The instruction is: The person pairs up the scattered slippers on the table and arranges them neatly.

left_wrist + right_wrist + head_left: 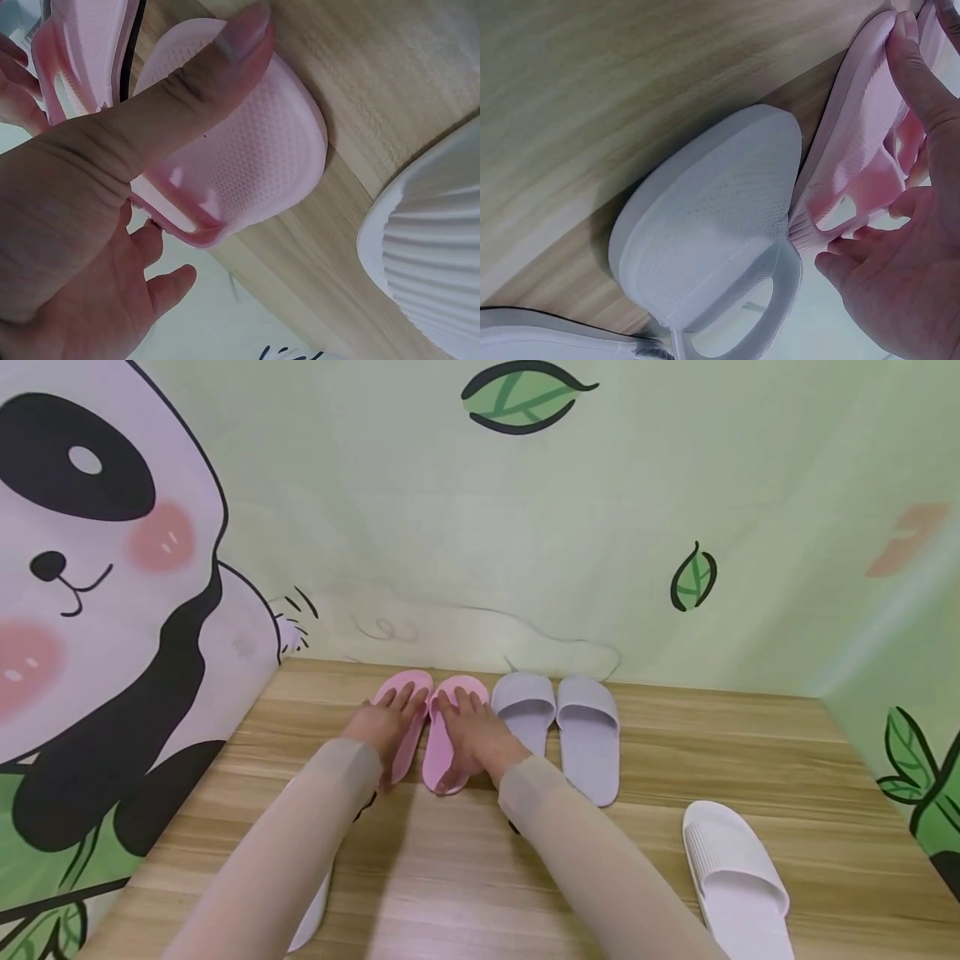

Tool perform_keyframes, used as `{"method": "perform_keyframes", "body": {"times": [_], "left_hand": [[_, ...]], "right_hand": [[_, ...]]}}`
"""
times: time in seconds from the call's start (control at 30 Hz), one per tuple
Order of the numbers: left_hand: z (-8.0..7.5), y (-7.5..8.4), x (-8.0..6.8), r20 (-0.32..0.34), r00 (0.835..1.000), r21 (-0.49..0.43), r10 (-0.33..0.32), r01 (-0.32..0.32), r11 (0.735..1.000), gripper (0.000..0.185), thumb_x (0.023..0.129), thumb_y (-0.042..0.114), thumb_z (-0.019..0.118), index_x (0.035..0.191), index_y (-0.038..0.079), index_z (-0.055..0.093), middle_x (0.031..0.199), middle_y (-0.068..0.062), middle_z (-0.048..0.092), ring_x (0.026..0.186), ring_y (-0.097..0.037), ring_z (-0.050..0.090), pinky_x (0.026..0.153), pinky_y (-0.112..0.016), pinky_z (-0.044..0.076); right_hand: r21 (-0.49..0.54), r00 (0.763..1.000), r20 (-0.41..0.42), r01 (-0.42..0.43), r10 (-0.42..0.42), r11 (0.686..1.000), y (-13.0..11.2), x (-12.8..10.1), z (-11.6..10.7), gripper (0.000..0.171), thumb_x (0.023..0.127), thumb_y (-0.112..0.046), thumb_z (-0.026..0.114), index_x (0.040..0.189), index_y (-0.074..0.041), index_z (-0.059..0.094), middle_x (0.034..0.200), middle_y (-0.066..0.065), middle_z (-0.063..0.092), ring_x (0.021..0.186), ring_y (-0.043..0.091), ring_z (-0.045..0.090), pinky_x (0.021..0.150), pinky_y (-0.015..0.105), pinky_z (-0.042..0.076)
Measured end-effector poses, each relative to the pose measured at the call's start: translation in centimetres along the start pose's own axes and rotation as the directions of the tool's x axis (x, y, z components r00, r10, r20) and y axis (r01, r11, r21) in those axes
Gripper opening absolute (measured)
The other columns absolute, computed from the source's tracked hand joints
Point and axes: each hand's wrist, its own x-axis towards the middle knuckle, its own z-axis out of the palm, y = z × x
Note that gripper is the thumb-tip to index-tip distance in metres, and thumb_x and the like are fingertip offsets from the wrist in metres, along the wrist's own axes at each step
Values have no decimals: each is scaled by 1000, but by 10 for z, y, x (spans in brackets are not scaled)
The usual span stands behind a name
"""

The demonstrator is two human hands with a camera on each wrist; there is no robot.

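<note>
At the far side of the wooden floor (675, 743), by the wall, the left hand (386, 722) grips the left pink slipper (411, 689) and the right hand (468, 731) grips the right pink slipper (442, 760), both slippers lying side by side, lengthwise near to far, with grey slippers (558, 718) just to the right.

Two pink slippers (423, 731) are counted, side by side. Two grey slippers (558, 727) are counted beside them. Two white slippers are counted: one (738, 877) at the right, one (311, 910) partly hidden under the left sleeve. Two hands are counted: left hand (386, 722), right hand (472, 735).
</note>
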Motion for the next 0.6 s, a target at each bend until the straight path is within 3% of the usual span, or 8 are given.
{"method": "perform_keyframes", "body": {"times": [0.6], "left_hand": [[1, -2, 13, 1, 1000, -19, -24, 24, 1000, 151, 45, 25, 108, 165, 5, 19, 170, -22, 23, 152, -45, 35, 113, -65, 43]], "right_hand": [[16, 999, 14, -49, 48, 999, 2, 7, -3, 144, 65, -60, 94, 168, -17, 3, 175, 16, 5, 162, 37, 11, 132, 49, 14]]}}
